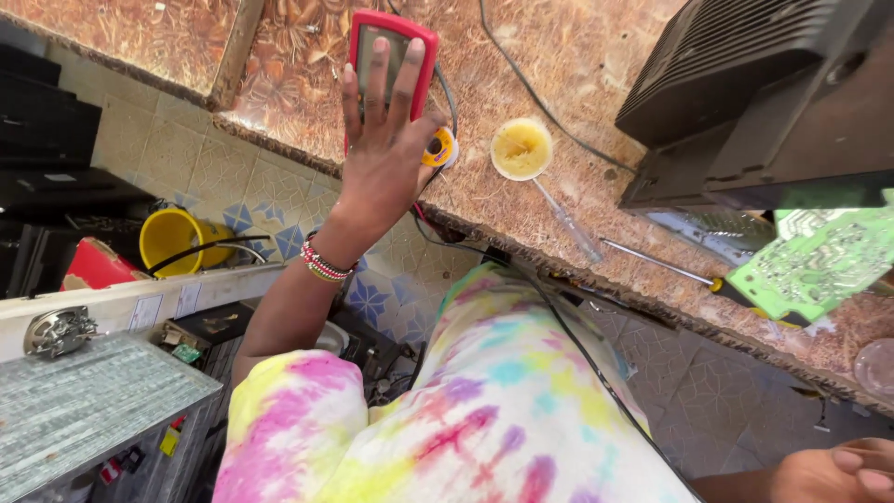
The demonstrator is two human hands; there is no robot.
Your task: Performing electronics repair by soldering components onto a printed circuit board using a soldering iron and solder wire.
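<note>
On bench: left hand (382, 154) flat, fingers spread, on one red multimeter (391, 47); right hand (838, 473) cropped, grip unclear; two screwdrivers (570, 222).

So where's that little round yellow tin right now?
The round yellow tin sits on the brown worktop, just right of the left hand resting on the red multimeter, above a clear-handled screwdriver.

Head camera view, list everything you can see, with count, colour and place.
multimeter: 1, red, on the worktop, under the left hand
paste tin: 1, yellow, open, right of the multimeter
screwdrivers: 2, clear handle and dark handle, near the worktop edge
circuit board: 1, green, far right
casing: 1, black, top right
bucket: 1, yellow, on the floor, left
left hand: flat on the multimeter, beaded wristband
right hand: bottom right corner, partly out of frame
</note>
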